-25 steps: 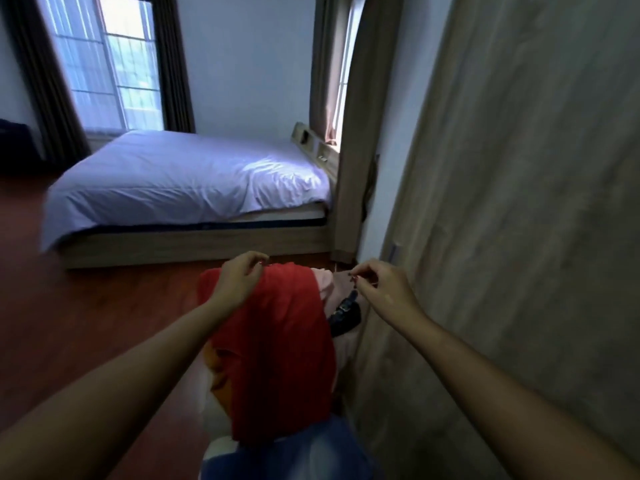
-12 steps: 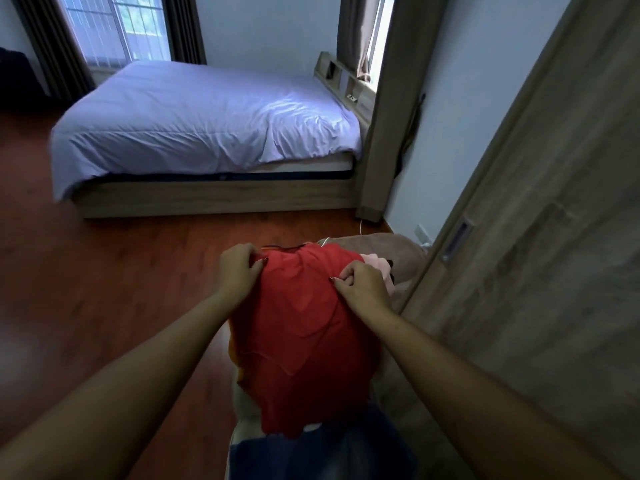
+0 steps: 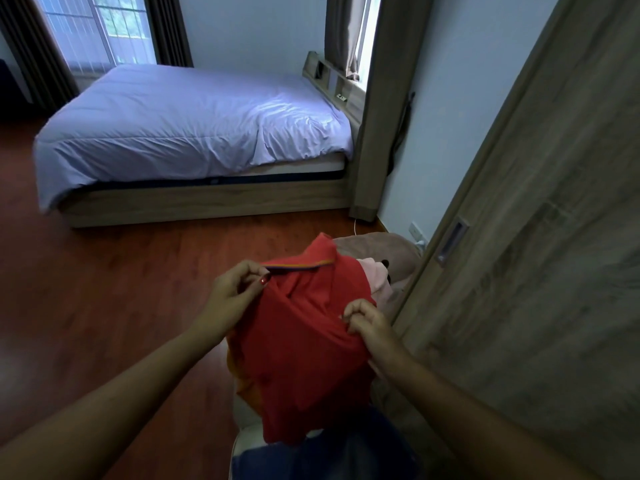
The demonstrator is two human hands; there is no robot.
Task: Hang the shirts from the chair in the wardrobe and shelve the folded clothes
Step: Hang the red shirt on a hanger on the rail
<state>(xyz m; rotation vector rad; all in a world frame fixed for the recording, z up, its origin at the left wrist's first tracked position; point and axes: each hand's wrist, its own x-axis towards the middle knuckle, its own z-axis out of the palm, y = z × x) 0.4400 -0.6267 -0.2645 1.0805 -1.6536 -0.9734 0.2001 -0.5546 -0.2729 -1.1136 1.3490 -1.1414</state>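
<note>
pinching the red shirt (image 3: pixel 304 358), left hand (image 3: pixel 235 292) at its collar (image 3: pixel 301 266), right hand (image 3: pixel 370 327) lower; chair (image 3: pixel 381 245) largely hidden beneath

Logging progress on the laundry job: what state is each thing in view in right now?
red shirt: bunched, held by both hands.
left hand: pinches the shirt's collar.
right hand: grips a fold of the shirt.
pink garment: lying behind the shirt, untouched.
wardrobe door: no opening showing.
bed: made, cover spread over it.
</note>
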